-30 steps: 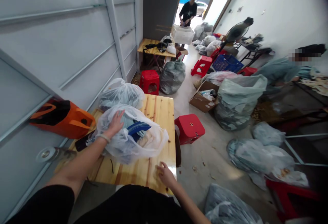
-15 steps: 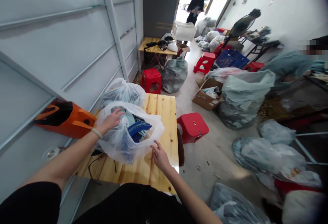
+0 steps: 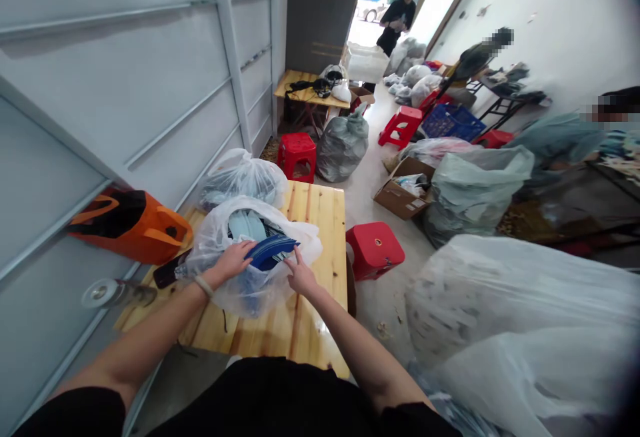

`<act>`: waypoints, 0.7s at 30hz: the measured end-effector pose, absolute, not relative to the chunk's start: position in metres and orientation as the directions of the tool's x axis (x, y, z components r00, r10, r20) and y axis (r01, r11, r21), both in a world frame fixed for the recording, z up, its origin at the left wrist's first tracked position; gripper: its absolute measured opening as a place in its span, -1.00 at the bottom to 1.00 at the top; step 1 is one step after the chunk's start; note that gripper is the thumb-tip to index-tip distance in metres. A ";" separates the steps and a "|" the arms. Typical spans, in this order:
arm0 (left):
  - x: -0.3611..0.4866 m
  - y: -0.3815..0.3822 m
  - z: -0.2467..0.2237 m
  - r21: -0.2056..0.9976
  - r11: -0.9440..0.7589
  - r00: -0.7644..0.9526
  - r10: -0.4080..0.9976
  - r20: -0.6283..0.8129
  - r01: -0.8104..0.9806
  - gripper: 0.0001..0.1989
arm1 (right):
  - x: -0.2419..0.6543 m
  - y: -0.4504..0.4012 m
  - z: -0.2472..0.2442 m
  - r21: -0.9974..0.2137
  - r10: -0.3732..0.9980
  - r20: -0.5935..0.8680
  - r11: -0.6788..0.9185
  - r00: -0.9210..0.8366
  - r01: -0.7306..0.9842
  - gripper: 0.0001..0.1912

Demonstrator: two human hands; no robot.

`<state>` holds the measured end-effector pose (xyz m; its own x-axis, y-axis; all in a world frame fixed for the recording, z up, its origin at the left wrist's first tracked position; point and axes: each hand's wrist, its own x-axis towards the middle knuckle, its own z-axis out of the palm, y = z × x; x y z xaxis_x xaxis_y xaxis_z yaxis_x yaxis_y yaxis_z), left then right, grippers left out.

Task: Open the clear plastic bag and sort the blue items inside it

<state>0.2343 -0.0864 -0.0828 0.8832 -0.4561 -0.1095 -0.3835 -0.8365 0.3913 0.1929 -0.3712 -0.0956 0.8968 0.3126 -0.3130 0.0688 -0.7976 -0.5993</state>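
Observation:
A stack of dark blue curved cloth pieces (image 3: 273, 251) lies in the mouth of a translucent white plastic bag (image 3: 225, 297) on the wooden table. At the stack's left end is my left hand (image 3: 233, 264), its fingers stretched out over the bag's opening. My right hand (image 3: 303, 278) reaches to the other end, index finger extended and thumb apart, the fingertips seeming to touch the pieces. Neither hand is visibly closed round the stack. Pale blue-grey curved pieces (image 3: 247, 225) show deeper in the bag; the rest of its contents is hidden.
Behind on the wooden table (image 3: 317, 224) sits another tied plastic bag (image 3: 250, 180). An orange tote bag (image 3: 150, 230) and a clear jar (image 3: 113, 292) are at the left. A red stool (image 3: 375, 250) stands right. A large translucent bag (image 3: 520, 304) fills the lower right. Other people are farther off.
My left hand has moved from the bag's far left rim to the blue stack. My right hand has come up from the near rim to its right end. A large translucent bag has appeared at lower right.

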 end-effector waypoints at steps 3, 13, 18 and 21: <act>0.235 -0.099 -0.092 0.370 -0.861 0.896 -0.423 -0.138 -0.349 -0.46 | 0.182 -0.376 -0.094 -0.630 0.312 -0.297 -0.775 0.902 0.060 -0.25; 0.229 -0.106 -0.110 0.363 -0.876 0.905 -0.394 -0.161 -0.317 -0.51 | 0.093 -0.439 -0.111 -0.788 -0.113 -0.179 -0.578 0.977 -0.212 -0.25; 0.234 -0.107 -0.105 0.350 -0.887 0.923 -0.364 -0.126 -0.302 -0.57 | 0.057 -0.512 -0.097 -0.797 -0.643 -0.073 -0.422 0.763 -0.431 -0.38; 0.236 -0.109 -0.101 0.338 -0.894 0.938 -0.338 -0.075 -0.295 -0.59 | 0.050 -0.570 -0.080 -0.776 -0.810 0.035 -0.391 0.585 -0.495 -0.14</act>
<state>0.2361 -0.1093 -0.1012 0.9380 -0.3384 -0.0753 -0.2953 -0.8936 0.3379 0.0500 -0.5699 -0.0799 0.5849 -0.8104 0.0354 -0.4948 -0.3910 -0.7761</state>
